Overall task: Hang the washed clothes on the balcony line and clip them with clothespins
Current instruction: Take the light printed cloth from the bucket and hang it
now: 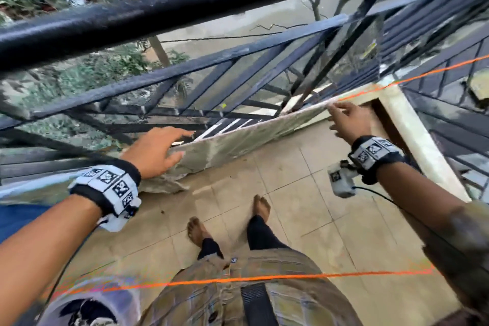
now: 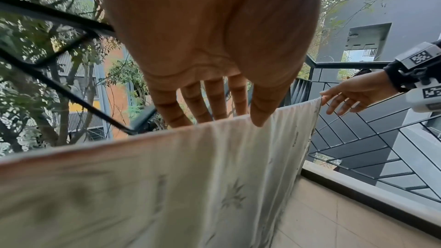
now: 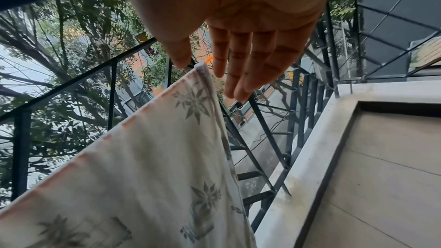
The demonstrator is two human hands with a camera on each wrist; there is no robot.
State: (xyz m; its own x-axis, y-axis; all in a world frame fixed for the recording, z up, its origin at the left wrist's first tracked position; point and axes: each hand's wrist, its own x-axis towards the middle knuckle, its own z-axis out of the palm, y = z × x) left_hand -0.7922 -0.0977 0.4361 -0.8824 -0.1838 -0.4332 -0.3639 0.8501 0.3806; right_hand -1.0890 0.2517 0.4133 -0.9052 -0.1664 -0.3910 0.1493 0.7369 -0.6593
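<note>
A white cloth with a grey leaf print hangs folded over an orange line that runs along the balcony railing. My left hand lies over the cloth's top fold near its left end, fingers straight behind the fold and thumb on the near side. My right hand reaches the cloth's right top corner with straight fingers; thumb and index finger touch that corner. A short piece of the orange line shows past the corner. No clothespin is in view.
A black metal railing stands just beyond the line, with a cream ledge at its foot on the right. A second orange line crosses close to my body, with a pale garment at its left. My bare feet stand on beige floor tiles.
</note>
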